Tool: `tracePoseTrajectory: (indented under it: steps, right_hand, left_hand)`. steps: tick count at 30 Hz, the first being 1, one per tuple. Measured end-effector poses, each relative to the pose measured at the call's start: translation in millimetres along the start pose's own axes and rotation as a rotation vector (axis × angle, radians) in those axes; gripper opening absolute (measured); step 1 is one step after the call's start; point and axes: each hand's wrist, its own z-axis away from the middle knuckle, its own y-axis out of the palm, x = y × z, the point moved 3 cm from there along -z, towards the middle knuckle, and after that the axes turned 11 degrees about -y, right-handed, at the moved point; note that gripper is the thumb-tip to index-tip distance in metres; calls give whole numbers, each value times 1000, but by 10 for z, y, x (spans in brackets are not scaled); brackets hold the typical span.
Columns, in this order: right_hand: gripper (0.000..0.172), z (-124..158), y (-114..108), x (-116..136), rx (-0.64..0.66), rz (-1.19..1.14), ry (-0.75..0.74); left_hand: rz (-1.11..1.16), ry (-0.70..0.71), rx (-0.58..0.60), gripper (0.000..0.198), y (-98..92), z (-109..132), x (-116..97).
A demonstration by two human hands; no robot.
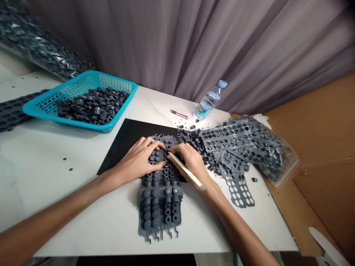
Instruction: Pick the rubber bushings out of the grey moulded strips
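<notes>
A long dark grey moulded rubber sheet (160, 192), studded with rows of small round ring-like parts, lies lengthwise in front of me. My left hand (141, 157) rests on its upper part, thumb and index finger spread apart and pressing on the sheet. My right hand (191, 159) grips a slim tool with a white handle (187, 171). The handle slants down to the right; its tip, at the rings between my hands, is hidden by the fingers. Under the upper part of the sheet is a black mat (124, 136).
A turquoise basket (111, 127) of loose black rings stands back left, near a bulging clear bag (41, 48). Pink thread snips (179, 114) and a water bottle (210, 101) are at the back. Punched sheets (227, 136), scattered rings and a plastic bag (277, 162) lie right.
</notes>
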Motion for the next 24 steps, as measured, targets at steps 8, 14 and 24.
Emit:
tracePoseTrajectory:
  steps: [8,14,24]
  right_hand:
    - [24,-10,-38,22,31,-2,-11]
    - [19,-18,6,28,38,51,21]
    - [25,-22,174,96,-34,190,140]
  left_hand:
    - [-3,-4,4,39,-12,12,-22]
    - [-3,2,-4,41,7,2,4]
    - [-21,5,-9,41,34,-4,9]
